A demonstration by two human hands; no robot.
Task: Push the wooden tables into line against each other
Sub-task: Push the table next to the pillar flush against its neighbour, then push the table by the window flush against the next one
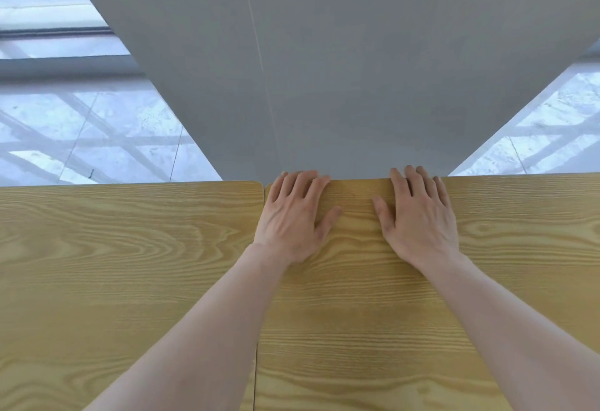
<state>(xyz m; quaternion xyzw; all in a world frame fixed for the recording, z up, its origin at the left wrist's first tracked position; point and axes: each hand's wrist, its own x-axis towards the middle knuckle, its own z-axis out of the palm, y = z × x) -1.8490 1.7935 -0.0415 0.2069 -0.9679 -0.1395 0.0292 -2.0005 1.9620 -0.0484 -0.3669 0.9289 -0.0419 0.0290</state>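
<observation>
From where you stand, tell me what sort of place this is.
Probably a classroom, canteen or office common area, though that is a guess. Two matching wood-grain tables, the left table and the right table, stand side by side against a grey pillar on a pale polished stone floor.

A: How many wooden desks lie before you?
B: Two: the left desk [113, 264] and the right desk [373, 329], one seam between them.
A: And your hands?
B: Two: left hand [292, 216], right hand [418, 216]. One grey wall panel [324, 70] stands beyond.
</observation>
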